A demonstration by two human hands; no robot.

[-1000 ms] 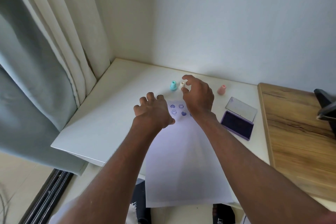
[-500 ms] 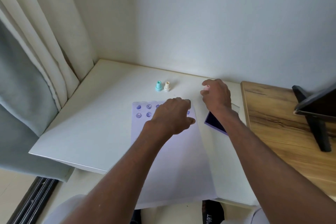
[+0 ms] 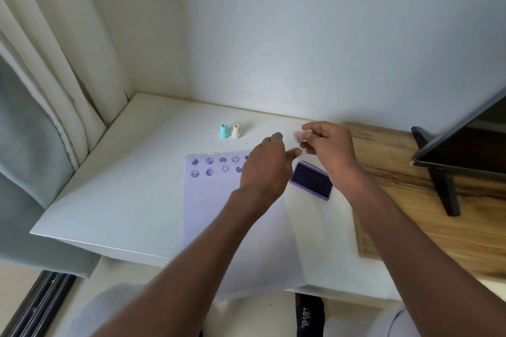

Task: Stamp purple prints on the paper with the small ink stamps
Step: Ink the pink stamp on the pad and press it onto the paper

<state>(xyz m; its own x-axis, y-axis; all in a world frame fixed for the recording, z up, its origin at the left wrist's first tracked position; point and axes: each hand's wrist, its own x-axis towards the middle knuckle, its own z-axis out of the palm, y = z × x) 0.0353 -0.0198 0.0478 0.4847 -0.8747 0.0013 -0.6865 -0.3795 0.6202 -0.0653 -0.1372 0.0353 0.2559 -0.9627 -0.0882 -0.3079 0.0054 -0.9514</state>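
Observation:
A white sheet of paper (image 3: pixel 219 216) lies on the white table (image 3: pixel 131 189), with two rows of purple prints of hearts and smiley faces along its far edge. My right hand (image 3: pixel 328 148) holds a small pink stamp (image 3: pixel 301 135) in its fingertips, lifted above the open purple ink pad (image 3: pixel 310 180). My left hand (image 3: pixel 267 167) hovers over the paper's far right corner with fingers loosely curled, empty, its fingertips close to the right hand. A teal stamp (image 3: pixel 224 131) and a cream stamp (image 3: pixel 236 131) stand upright side by side beyond the paper.
A wooden board (image 3: pixel 427 216) adjoins the table on the right, with a dark screen on a black stand (image 3: pixel 449 169) on it. Curtains (image 3: pixel 49 85) hang at the left. A wall rises right behind the table.
My right hand left the cream stamp beside the teal one, moved right and picked up the pink stamp. My left hand slid right along the paper's top edge. The view shifted right.

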